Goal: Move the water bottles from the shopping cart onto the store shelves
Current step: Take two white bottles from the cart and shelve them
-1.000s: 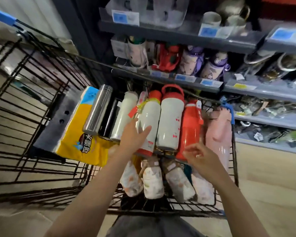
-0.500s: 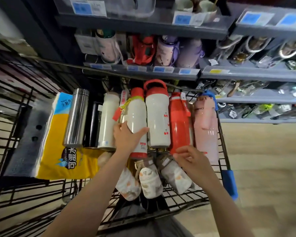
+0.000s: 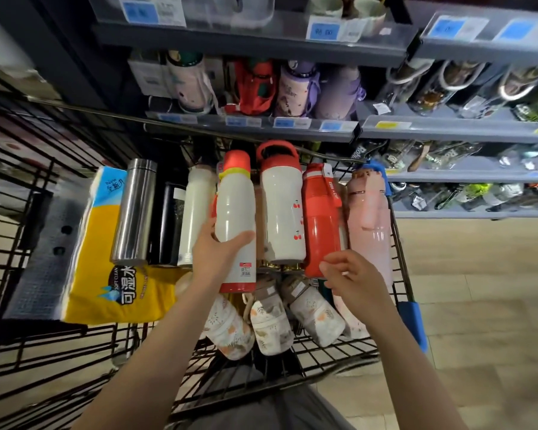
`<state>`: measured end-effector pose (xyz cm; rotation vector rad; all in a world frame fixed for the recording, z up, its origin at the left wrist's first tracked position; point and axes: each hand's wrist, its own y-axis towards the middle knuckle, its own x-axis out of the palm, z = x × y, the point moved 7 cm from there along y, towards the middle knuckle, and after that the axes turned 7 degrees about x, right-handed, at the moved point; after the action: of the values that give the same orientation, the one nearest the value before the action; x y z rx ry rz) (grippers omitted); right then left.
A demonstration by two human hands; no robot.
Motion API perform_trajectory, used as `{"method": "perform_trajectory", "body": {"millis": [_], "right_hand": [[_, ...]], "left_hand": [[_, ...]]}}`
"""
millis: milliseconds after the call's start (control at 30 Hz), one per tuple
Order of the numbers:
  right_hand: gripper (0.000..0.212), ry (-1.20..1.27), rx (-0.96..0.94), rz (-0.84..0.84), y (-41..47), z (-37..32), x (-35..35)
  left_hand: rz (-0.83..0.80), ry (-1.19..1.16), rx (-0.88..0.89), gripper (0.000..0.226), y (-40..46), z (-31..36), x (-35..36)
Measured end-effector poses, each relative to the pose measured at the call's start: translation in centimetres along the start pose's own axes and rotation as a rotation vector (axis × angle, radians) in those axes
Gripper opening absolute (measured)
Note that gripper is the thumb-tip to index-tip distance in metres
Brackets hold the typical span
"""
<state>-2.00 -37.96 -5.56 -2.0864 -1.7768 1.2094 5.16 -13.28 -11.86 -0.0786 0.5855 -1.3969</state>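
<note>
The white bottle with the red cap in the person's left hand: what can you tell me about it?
The white bottle is tall and slim with a smooth, glossy body, a red cap above a yellow-green collar, a red base band and a small label near the bottom. It points cap-first toward the shelves, above the other bottles in the cart. The left hand grips its lower half, thumb across the front.

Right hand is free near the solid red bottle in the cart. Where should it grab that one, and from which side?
Probably the plain lower body of the red bottle, from above at its near end, where the right hand hovers. It lies flat, wedged between the cherry-print bottle and pink bottle; the strap clutters its cap end.
</note>
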Motion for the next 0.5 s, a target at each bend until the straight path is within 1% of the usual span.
{"method": "perform_trajectory", "body": {"millis": [67,167,267,367,433,500], "right_hand": [[0.016,-0.023,-0.028,0.020,0.2,-1.4,0.3],[0.041,-0.069,-0.087,0.073,1.0,-4.0,1.5],[0.060,-0.151,-0.154,0.168,2.1,-6.4,3.7],[0.080,-0.359,-0.176,0.241,3.7,-8.0,7.1],[0.090,-0.502,-0.150,0.282,5.0,-8.5,9.0],[0.099,-0.579,-0.108,0.303,6.4,-8.6,10.4]], "left_hand": [[0.017,-0.047,0.000,0.062,-0.9,0.0,-1.9],[0.088,-0.092,0.021,0.065,-2.7,-0.2,-5.4],[0.189,-0.113,0.032,0.066,-4.8,-1.3,-9.0],[0.278,-0.138,0.035,0.067,-6.8,-2.6,-12.1],[0.341,-0.154,0.030,0.067,-7.9,-3.3,-13.7],[0.385,-0.170,0.023,0.066,-8.7,-4.2,-14.9]]}}
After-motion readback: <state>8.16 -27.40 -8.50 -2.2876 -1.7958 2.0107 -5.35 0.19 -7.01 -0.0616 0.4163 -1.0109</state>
